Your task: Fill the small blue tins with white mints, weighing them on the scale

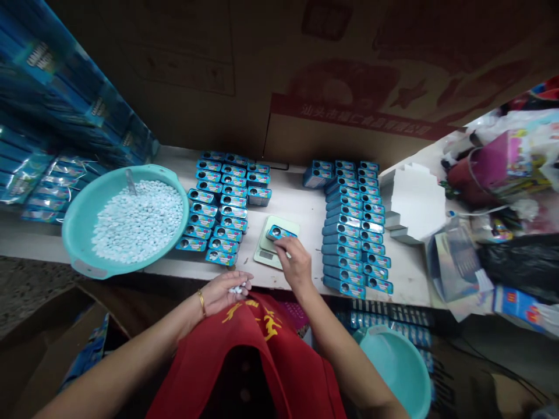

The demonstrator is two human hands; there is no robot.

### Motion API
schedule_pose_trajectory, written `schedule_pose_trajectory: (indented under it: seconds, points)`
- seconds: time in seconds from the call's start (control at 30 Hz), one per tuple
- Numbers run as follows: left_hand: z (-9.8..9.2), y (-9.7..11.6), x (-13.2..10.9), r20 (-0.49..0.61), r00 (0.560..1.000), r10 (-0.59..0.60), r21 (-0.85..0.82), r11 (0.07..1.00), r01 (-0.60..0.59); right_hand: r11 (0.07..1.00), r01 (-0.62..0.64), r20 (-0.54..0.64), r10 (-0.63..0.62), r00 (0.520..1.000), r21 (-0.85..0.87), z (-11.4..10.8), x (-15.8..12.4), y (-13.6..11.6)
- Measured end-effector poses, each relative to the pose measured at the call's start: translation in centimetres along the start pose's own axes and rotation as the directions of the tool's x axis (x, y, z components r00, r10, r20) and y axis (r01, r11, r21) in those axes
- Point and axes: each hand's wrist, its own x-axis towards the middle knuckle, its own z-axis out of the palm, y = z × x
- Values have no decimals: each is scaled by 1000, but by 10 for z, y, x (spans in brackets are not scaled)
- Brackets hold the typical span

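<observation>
My left hand (223,291) is cupped palm-up in front of the red apron (244,331), with a few small white candies (238,288) in it. Just beyond, a blue tin (279,232) with a round dark hole in its top stands on a pale green digital scale (267,244). The fingers of my right hand (296,259) are pinched together at the near edge of that tin; whatever is between them is too small to make out. To the left, a turquoise basin (72,230) holds many more white candies (137,221) and a scoop (130,182).
Rows of blue tins flank the scale, one group on the left (227,209) and another on the right (353,233). White cartons (414,201) and clutter sit far right. A big cardboard box (244,75) walls the back. Below the table is a second turquoise basin (395,366).
</observation>
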Motion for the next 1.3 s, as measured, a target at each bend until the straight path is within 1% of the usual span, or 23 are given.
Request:
schedule_pose_trajectory:
  seconds: [0.07,0.13,0.2,0.27,0.33,0.4,0.5,0.67,0.83,0.9,0.97,1.03,1.1,1.2,1.27,1.3]
  points:
    - [0,0,0,-7,1000,4,-5,1000,-4,999,17,6,-17,1000,-51,-1,14,13]
    - [0,1,-1,-15,1000,9,-11,1000,-9,998,24,7,-23,1000,-66,-5,19,23]
    - [-2,2,-2,-33,999,11,-13,1000,-12,997,-9,-48,5,999,-74,-12,14,33]
    - [-4,4,-3,-56,998,13,-12,1000,-13,993,-81,-141,69,988,-80,-22,4,43]
    - [-6,5,-3,-75,997,15,-12,1000,-16,986,-150,-198,133,971,-75,-31,-7,53]
    - [-7,6,-3,-88,996,17,-15,1000,-19,979,-188,-196,170,966,-77,-36,-15,61]
    - [-9,7,-1,-99,995,13,-17,1000,-15,976,-184,-114,171,979,-118,-35,-17,66]
    - [-10,8,-1,-110,994,1,-22,1000,-3,965,-76,32,87,996,-253,-21,-1,60]
    - [-14,9,-5,-113,993,19,-25,999,-22,936,-3,147,59,987,-351,-9,15,54]
    - [-17,10,-7,-123,992,35,-31,999,-39,930,23,159,38,986,-366,-6,26,48]
    - [-19,10,-9,-138,989,50,-37,998,-55,929,57,152,-1,988,-366,1,44,41]
    - [-22,10,-10,-148,987,62,-45,997,-70,927,97,144,-47,988,-362,13,66,33]
    - [-24,9,-12,-153,986,68,-52,996,-77,921,123,143,-74,987,-371,30,87,29]
    - [-28,8,-14,-168,982,84,-54,994,-94,906,108,146,-52,988,-410,57,105,33]
    - [-30,9,-15,-187,978,97,-51,993,-108,901,100,142,-43,989,-422,63,108,42]
    - [-30,10,-16,-199,975,98,-50,993,-110,901,111,139,-57,989,-420,61,109,48]
